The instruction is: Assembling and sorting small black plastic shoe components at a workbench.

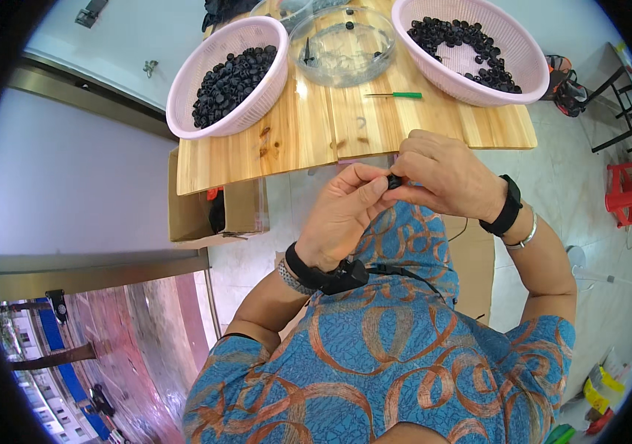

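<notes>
both hands meet just below the near edge of the wooden surface (pixel 293 140), over the person's lap. the left hand (pixel 342 214) and the right hand (pixel 442 174) each have their grip pressed together on one small black part (pixel 393 181), pinched between the fingertips of both hands where they touch. whether the part is one piece or two joined cannot be told.

on the surface, well apart from the hands, a pink basket on the left (pixel 253 111) holds a heap of black parts (pixel 231 81). a second pink basket on the right (pixel 479 92) holds more black parts (pixel 456 37), spread along its far side. between the two baskets sits a clear round dish (pixel 342 66) with a few dark bits in it. a thin tool with a green handle (pixel 397 95) lies on the wood just in front of the dish, near the right basket.

a cardboard box (pixel 190 214) stands on the floor under the left corner of the surface. a red stool (pixel 630 192) is off to the right.
</notes>
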Available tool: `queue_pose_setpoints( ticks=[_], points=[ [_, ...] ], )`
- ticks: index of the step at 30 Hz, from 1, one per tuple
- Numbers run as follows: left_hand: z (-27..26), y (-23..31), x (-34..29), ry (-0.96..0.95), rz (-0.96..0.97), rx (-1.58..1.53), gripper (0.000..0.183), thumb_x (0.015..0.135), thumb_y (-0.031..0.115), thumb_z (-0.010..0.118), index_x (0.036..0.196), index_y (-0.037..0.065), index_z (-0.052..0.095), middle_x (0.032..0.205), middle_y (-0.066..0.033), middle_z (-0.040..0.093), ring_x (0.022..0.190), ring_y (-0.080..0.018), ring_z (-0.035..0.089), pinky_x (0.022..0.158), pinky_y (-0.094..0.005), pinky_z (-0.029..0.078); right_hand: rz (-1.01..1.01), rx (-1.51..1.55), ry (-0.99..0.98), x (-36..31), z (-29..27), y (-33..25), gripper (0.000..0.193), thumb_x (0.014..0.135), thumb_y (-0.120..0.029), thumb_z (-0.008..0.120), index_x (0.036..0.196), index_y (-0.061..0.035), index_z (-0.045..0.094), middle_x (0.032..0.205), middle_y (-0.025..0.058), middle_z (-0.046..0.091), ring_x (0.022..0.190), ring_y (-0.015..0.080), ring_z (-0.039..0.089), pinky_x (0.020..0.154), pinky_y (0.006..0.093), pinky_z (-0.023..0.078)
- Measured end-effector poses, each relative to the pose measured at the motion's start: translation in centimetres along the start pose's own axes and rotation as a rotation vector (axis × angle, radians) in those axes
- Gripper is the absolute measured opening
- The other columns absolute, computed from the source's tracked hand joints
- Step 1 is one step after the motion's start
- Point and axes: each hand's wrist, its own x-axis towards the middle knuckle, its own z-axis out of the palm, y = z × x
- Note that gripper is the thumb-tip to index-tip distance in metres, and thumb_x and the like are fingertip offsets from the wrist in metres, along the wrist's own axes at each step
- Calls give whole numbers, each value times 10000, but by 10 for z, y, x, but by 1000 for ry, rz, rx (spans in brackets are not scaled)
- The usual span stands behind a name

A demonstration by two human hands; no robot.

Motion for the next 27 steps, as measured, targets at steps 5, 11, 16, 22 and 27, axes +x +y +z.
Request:
queue_pose_setpoints(
  ticks=[5,11,16,22,27],
  points=[
    [1,1,13,98,7,-39,121,892,63,502,996,15,540,1009,-101,595,901,-163,590,827,-282,493,-17,-101,19,2,-1,11,294,714,-254,695,809,-36,523,701,83,515,654,235,524,553,321,425],
    [9,32,13,119,92,-32,157,886,63,513,1034,15,536,975,-90,601,849,-145,595,769,-257,501,489,785,260,-7,10,19,264,720,-111,725,906,-15,564,658,-39,487,553,32,428,475,177,319],
    [-11,102,16,230,349,356,184,857,38,544,1040,20,552,980,-74,597,868,-137,577,776,-247,484,693,790,415,-22,9,17,178,755,-37,670,886,-2,554,674,-26,510,565,37,467,493,172,352],
    [-24,214,15,413,400,1052,250,829,-8,522,1076,3,560,1048,-49,581,879,-95,531,810,-228,436,619,603,336,-23,5,20,132,759,-49,675,820,-18,562,634,-18,514,557,39,461,490,183,352],
    [-44,268,65,421,382,1484,278,839,6,501,1112,7,552,1071,-60,575,928,-104,538,837,-235,431,532,471,305,-23,2,26,133,740,-72,696,769,-17,579,637,15,522,510,77,442,475,213,356]
  ],
)
